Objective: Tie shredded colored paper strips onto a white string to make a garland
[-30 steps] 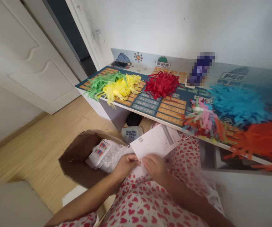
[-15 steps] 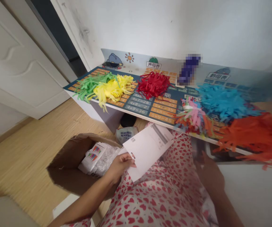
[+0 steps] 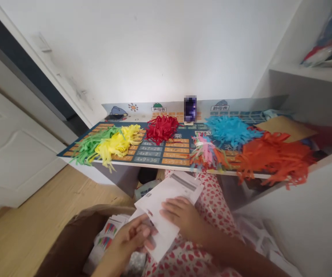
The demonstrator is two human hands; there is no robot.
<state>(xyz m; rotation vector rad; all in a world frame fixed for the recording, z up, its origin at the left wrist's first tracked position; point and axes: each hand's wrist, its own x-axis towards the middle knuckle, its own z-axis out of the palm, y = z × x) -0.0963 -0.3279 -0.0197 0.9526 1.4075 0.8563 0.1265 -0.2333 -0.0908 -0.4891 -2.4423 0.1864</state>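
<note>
White printed cards (image 3: pixel 166 192) lie over my lap, with a grey striped band near the far end. My left hand (image 3: pixel 134 238) grips their near left edge, thumb on top and fingers curled at the hole. My right hand (image 3: pixel 183 215) rests on the top card, its fingers stretched out flat. Beyond my knees, the desk (image 3: pixel 151 166) bears bunches of paper strips: green (image 3: pixel 92 144), yellow (image 3: pixel 118 144), red (image 3: pixel 162 129), blue (image 3: pixel 232 129), orange (image 3: pixel 278 157) and a tied multicoloured bunch (image 3: pixel 207 152).
A cardboard box (image 3: pixel 64 234) at the lower left holds printed cards and clear plastic packets. A bag (image 3: pixel 145 190) lies under the desk. At the desk's back stand a blurred purple object (image 3: pixel 190 109) and, farther left, a dark phone (image 3: pixel 116 117).
My right hand has come from the right, beside my leg, onto the cards. The view has shifted, showing the shelf at the right. My left hand still holds the cards.
</note>
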